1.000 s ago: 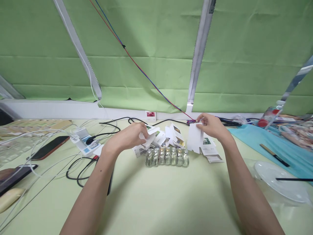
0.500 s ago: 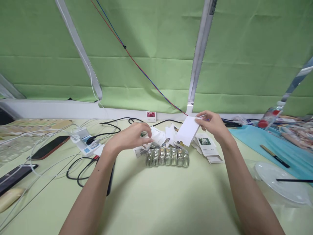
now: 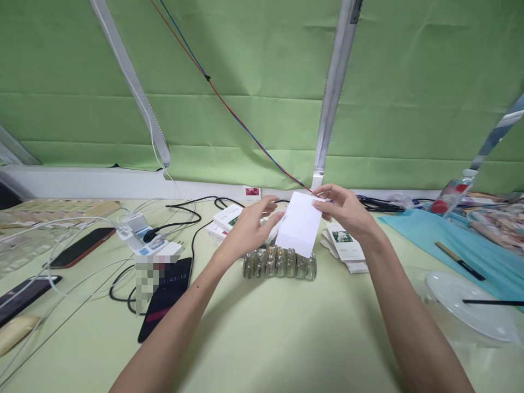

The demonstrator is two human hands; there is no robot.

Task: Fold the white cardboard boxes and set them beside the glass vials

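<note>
My right hand (image 3: 343,210) pinches the top corner of a flat white carton (image 3: 300,224) and holds it up over the table. My left hand (image 3: 250,228) reaches in from the left, its fingertips touching the carton's left edge. Just below the carton stands a row of several small glass vials (image 3: 279,263). Behind it lie more small white cartons with flower pictures (image 3: 343,243), and others lie to the left (image 3: 225,217).
A black phone with a lit screen (image 3: 167,296) lies at the left front. A white power strip (image 3: 141,240) with black and white cables, another phone (image 3: 82,246), a clear plastic lid (image 3: 470,297) and a teal cloth (image 3: 458,245) lie around.
My right hand brought the white carton toward the middle and turned it upright. My left hand let go of its carton and moved right to touch this one, uncovering the black phone.
</note>
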